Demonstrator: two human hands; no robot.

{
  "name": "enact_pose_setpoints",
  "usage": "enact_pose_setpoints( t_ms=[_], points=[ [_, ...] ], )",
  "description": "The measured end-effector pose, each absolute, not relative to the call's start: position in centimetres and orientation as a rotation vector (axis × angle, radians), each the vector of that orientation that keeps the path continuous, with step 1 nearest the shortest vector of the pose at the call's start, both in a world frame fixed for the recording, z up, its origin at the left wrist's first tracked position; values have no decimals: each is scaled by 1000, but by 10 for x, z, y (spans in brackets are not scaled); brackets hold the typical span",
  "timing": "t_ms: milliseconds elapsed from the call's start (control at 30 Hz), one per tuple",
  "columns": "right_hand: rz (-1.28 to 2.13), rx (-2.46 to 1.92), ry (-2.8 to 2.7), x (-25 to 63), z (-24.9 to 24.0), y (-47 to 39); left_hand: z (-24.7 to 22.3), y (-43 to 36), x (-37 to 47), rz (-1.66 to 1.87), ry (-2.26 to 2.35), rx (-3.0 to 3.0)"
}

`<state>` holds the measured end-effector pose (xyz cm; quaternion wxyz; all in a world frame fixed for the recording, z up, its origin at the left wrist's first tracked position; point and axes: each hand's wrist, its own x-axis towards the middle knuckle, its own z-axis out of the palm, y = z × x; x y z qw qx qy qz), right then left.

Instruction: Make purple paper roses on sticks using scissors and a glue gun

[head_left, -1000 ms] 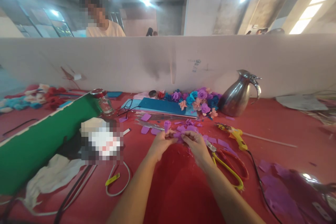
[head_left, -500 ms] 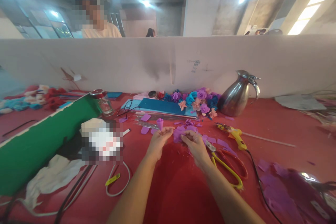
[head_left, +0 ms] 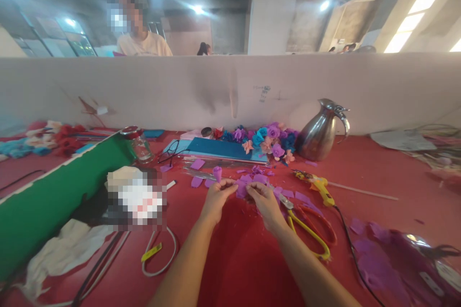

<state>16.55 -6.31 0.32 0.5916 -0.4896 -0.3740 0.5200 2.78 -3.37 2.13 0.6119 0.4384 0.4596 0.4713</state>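
My left hand point(head_left: 218, 197) is closed, with a rolled purple paper flower bud point(head_left: 217, 173) rising from its fingers. The bud's lower end is hidden by the hand. A purple crepe-paper petal point(head_left: 241, 190) spans the small gap between my two hands, and my left thumb and forefinger meet its left edge. My right hand point(head_left: 263, 201) pinches the petal's other side. More purple petals point(head_left: 260, 179) lie loose on the red tabletop just beyond my fingers. Beside my right wrist rest scissors point(head_left: 306, 230) with yellow and red handles.
A yellow glue gun point(head_left: 323, 191) with its cord lies to the right. Behind are a steel jug point(head_left: 320, 132), finished paper flowers point(head_left: 273, 140), a blue folder point(head_left: 219, 147) and a glass jar point(head_left: 139, 146). A green divider point(head_left: 72, 196) runs along the left; a person point(head_left: 144, 43) is beyond the partition.
The view has shifted slightly. My hands stay close together at the petal, the left thumb and fingers drawn nearer to it. The person beyond the partition has moved a little.
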Motion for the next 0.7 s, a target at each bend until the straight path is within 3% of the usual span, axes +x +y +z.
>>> enact_pose_setpoints(
  t_ms=[700],
  points=[
    [949, -1103, -1153, 158, -1, -64, 23, -28, 21, 1045, 1093, 1079]
  ],
)
